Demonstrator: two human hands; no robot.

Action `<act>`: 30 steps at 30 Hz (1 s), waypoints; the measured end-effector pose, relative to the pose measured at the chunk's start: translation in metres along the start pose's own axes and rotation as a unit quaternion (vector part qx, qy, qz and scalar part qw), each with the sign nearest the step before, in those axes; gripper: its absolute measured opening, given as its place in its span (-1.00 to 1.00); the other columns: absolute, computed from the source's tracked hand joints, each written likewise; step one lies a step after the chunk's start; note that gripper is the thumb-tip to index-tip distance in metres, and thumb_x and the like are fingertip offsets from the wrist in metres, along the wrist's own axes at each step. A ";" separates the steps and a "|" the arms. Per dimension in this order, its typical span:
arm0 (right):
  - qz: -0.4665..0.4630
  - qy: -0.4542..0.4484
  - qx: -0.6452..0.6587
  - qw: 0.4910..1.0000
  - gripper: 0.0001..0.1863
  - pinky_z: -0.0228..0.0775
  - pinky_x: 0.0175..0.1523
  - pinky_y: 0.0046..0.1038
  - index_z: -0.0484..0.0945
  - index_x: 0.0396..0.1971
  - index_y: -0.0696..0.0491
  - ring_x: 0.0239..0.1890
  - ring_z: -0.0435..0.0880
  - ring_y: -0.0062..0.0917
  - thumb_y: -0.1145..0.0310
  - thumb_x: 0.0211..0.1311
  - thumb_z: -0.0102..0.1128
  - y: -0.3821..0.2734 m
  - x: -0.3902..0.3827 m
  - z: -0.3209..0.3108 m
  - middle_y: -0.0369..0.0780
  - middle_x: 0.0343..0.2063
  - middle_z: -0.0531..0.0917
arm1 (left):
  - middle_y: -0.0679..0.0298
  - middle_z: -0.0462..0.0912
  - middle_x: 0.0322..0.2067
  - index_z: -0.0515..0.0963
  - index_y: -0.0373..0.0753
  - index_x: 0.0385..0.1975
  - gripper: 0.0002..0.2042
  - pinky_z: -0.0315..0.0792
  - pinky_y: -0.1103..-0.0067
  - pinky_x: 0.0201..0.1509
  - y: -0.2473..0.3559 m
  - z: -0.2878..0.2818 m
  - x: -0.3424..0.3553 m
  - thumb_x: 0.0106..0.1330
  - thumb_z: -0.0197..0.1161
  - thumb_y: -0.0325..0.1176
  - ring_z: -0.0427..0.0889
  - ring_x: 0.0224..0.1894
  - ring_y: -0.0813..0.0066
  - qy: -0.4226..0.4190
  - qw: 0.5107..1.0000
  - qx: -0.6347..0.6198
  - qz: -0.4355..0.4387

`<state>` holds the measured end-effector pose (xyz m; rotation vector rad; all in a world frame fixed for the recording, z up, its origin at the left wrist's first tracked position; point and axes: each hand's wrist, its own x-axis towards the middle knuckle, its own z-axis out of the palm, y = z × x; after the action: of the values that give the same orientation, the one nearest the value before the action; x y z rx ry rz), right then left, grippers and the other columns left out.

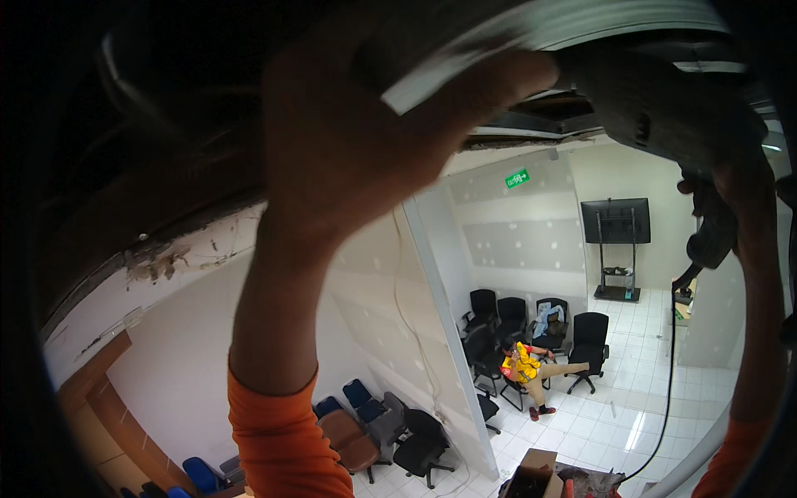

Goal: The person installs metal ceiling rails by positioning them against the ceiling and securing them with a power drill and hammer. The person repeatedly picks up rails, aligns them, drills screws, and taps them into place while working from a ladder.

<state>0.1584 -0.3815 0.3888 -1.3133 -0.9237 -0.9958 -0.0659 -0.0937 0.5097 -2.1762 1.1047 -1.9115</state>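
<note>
Biggest first: grey partition wall below, splitting the rooms. Pale ridged strip overhead, at the dark ceiling opening. Seated person in a yellow vest down on the far side. Dark power tool up at right, just under the strip, body roughly level, handle down. Left hand raised by the strip, thumb out toward the tool's front end; fingers lost in the dark, can't tell if it grips anything. Right hand wrapped round the tool's handle. Black cord hangs from the handle base.

Handling, my read: tool rigid, fairly heavy, front-heavy overhead; hold handle, steady body. Strip likely stiff, maybe slick; take it by the edges. Cord bendy, adds drag
</note>
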 end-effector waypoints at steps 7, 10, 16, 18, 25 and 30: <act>0.074 0.033 0.076 0.994 -0.27 0.66 -0.40 -0.47 0.33 0.19 0.19 -0.34 0.79 -0.37 -0.09 0.31 0.30 0.005 -0.076 -0.039 -0.02 -0.25 0.69 | 0.27 0.67 -0.36 0.68 -0.18 -0.27 -0.71 0.65 0.40 -0.04 0.010 0.018 -0.094 0.12 0.55 -0.17 0.69 -0.12 0.32 0.078 0.954 0.213 0.198; 0.081 0.060 0.067 0.993 -0.22 0.65 -0.43 -0.46 0.31 0.20 0.22 -0.33 0.79 -0.34 -0.11 0.27 0.34 0.005 -0.104 -0.051 -0.04 -0.20 0.65 | 0.04 0.69 -0.14 0.63 -0.36 -0.04 -0.57 0.51 0.24 0.28 -0.008 0.040 -0.099 0.15 0.50 -0.25 0.68 0.04 0.10 -0.003 0.940 0.255 0.226; 0.143 0.075 0.031 0.986 -0.11 0.76 -0.22 -0.34 0.28 0.26 0.16 -0.26 0.81 -0.28 -0.15 0.15 0.43 0.013 -0.136 -0.067 0.01 -0.07 0.62 | -0.18 0.39 0.31 0.36 -0.48 0.29 -0.19 0.10 0.11 0.55 -0.025 0.050 -0.086 0.12 0.49 -0.08 0.37 0.39 -0.07 -0.130 0.863 0.479 0.095; 0.165 0.059 0.065 0.983 -0.10 0.76 -0.19 -0.34 0.28 0.26 0.16 -0.24 0.80 -0.27 -0.14 0.13 0.45 0.013 -0.143 -0.067 0.00 -0.08 0.63 | -0.17 0.41 0.30 0.39 -0.47 0.27 -0.27 0.10 0.12 0.55 -0.024 0.048 -0.084 0.18 0.45 -0.13 0.38 0.38 -0.05 -0.158 0.821 0.536 0.117; 0.152 0.027 0.134 0.979 -0.20 0.74 -0.23 -0.33 0.31 0.25 0.19 -0.26 0.79 -0.27 0.00 0.20 0.44 0.004 -0.147 -0.054 -0.01 -0.05 0.63 | -0.14 0.47 0.25 0.50 -0.37 0.21 -0.57 0.19 0.18 0.54 -0.028 0.057 -0.064 0.34 0.22 -0.43 0.43 0.35 0.01 -0.139 0.709 0.657 0.218; 0.223 0.085 0.168 0.957 -0.37 0.65 -0.32 -0.32 0.25 0.28 0.27 -0.19 0.76 -0.18 0.08 0.47 0.10 0.023 -0.157 -0.071 0.11 0.01 0.60 | -0.12 0.46 0.26 0.37 -0.31 0.32 -0.33 0.24 0.22 0.50 -0.020 0.093 -0.051 0.25 0.42 -0.18 0.38 0.39 0.04 -0.166 0.816 0.538 0.133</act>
<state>0.1283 -0.4442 0.2291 -1.0630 -0.5946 -0.5588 0.0261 -0.0906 0.4535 -1.4675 0.1153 -1.3707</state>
